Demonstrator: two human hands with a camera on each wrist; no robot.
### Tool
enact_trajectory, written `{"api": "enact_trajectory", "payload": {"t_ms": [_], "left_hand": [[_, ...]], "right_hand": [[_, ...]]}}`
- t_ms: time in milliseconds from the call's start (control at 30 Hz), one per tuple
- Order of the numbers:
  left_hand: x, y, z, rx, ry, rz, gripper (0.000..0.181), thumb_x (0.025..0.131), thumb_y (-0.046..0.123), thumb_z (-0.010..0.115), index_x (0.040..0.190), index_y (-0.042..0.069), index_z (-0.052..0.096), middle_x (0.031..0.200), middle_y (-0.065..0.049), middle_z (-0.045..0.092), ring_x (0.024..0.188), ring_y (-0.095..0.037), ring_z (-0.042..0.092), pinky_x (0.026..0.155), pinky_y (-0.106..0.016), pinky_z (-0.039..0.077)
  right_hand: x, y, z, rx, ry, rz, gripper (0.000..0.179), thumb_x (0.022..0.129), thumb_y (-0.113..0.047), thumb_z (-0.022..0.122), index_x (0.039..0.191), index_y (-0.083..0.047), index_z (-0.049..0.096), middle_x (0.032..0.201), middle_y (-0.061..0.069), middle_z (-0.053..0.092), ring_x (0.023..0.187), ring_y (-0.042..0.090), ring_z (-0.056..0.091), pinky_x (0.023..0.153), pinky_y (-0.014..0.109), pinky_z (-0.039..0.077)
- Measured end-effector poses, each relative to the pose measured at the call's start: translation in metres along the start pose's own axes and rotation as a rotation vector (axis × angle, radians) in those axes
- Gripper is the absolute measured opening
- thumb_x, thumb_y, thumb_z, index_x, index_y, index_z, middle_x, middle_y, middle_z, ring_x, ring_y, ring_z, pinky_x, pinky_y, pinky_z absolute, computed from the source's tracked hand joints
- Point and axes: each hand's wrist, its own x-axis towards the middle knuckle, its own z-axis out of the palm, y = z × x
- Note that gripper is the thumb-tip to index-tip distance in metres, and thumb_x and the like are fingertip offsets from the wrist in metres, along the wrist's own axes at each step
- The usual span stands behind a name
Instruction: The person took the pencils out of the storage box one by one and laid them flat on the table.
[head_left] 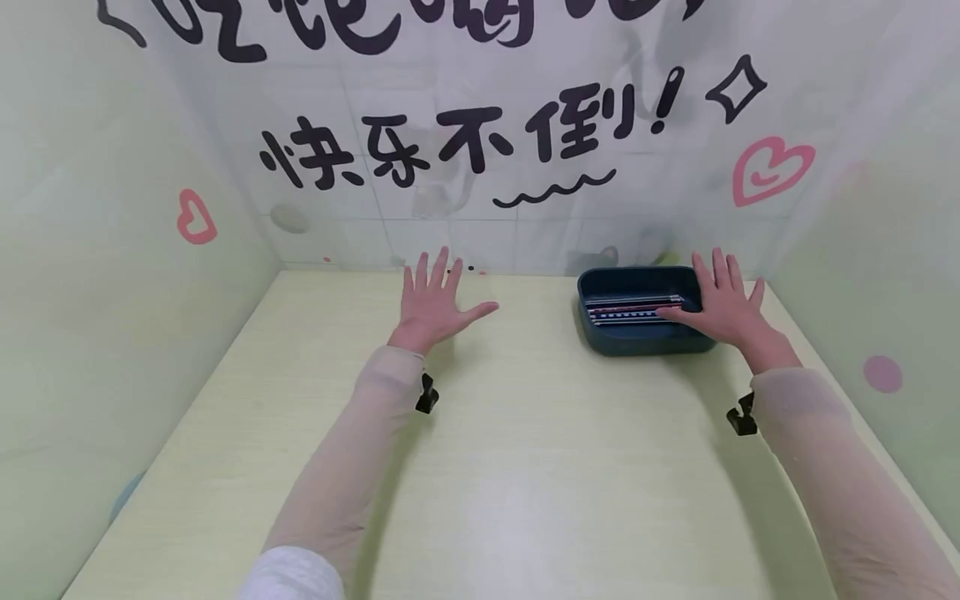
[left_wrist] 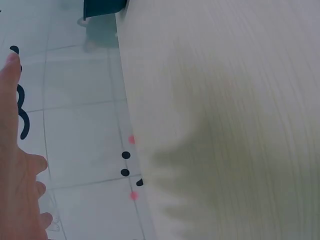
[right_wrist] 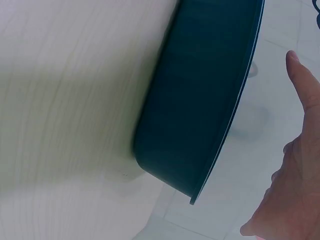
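Observation:
My left hand point(head_left: 431, 310) is held above the table, fingers spread and straight, touching nothing; its shadow falls on the tabletop in the left wrist view. My right hand point(head_left: 723, 304) is also spread wide, in front of the right end of a dark teal bin point(head_left: 645, 342) in the head view, and hides that corner. Inside the bin lie several pencils point(head_left: 626, 314), some dark, one reddish, one patterned in blue and white. The right wrist view shows the bin's outer side point(right_wrist: 195, 95) beside the right hand point(right_wrist: 295, 185), with a gap between them.
A pale wood-grain table point(head_left: 525, 467) spreads beneath both arms. Behind it hangs a white printed sheet point(head_left: 480, 187) with black characters, and similar sheets rise at left and right. Small black devices point(head_left: 427, 395) are worn at both wrists.

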Motion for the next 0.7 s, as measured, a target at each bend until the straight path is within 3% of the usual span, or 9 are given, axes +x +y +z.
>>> {"api": "enact_trajectory", "payload": {"t_ms": [700], "left_hand": [[0.012,0.053,0.022,-0.017,-0.022,0.079,0.106,0.082,0.086,0.039,0.161,0.020,0.015,0.170,-0.005,0.002,0.156,-0.037,0.002,0.125,-0.056,0.002]], "right_hand": [[-0.003,0.020,0.010,0.035,-0.023,0.047,0.116,0.087,-0.071,0.053,0.158,-0.006,-0.012,0.161,0.030,-0.019,0.149,0.051,-0.017,0.106,0.082,-0.008]]}}
